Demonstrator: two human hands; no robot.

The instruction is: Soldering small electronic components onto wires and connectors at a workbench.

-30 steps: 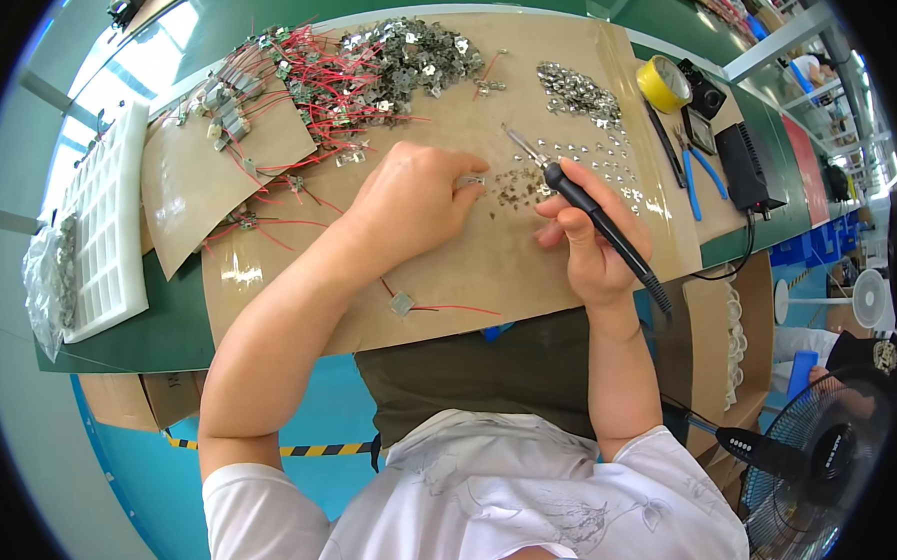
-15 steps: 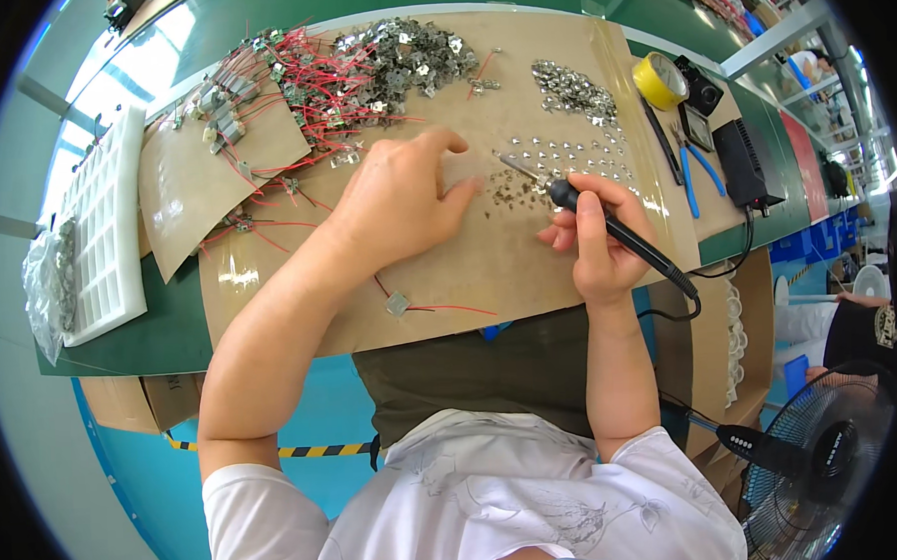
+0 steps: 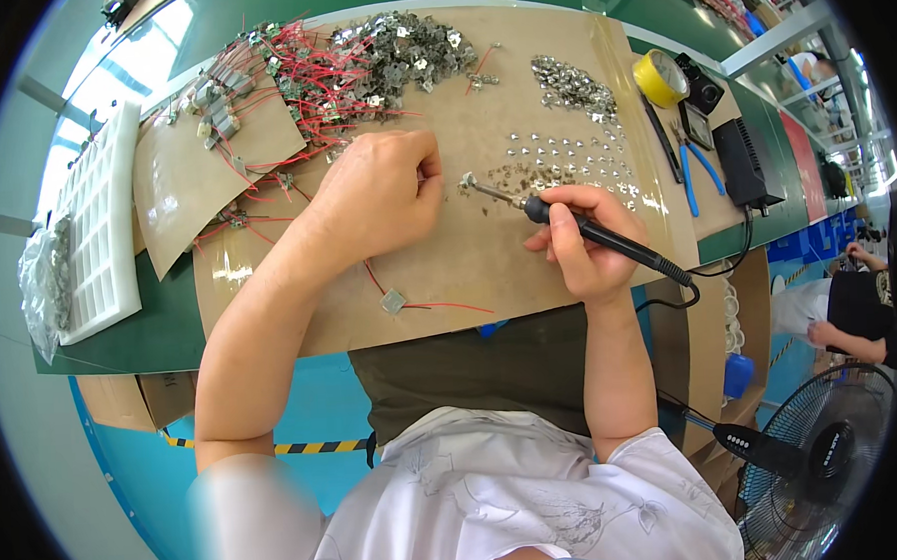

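My right hand (image 3: 597, 238) grips a black-handled soldering iron (image 3: 617, 241) like a pen, its metal tip pointing left. At that tip is a small shiny metal piece (image 3: 466, 181); whether it sticks to the tip or rests on the board I cannot tell. My left hand (image 3: 389, 187) is closed just left of it, fingers curled toward the thumb, and anything between them is hidden. Below the left hand lies a small square metal part with red wires (image 3: 393, 301). Small metal pieces (image 3: 563, 153) sit in rows beyond the iron, near dark brown specks (image 3: 514, 174).
A heap of metal clips (image 3: 409, 52) and red-wired parts (image 3: 304, 76) covers the back left. Farther right are a smaller metal pile (image 3: 572, 84), yellow tape (image 3: 660, 79), blue-handled pliers (image 3: 702, 169) and a black box (image 3: 747, 162). A white compartment tray (image 3: 106, 235) stands left; a fan (image 3: 826, 444) is lower right.
The soldering iron has moved left and slightly nearer me, and a small metal piece now shows at its tip. My left hand has drawn a little left, its fingers more curled.
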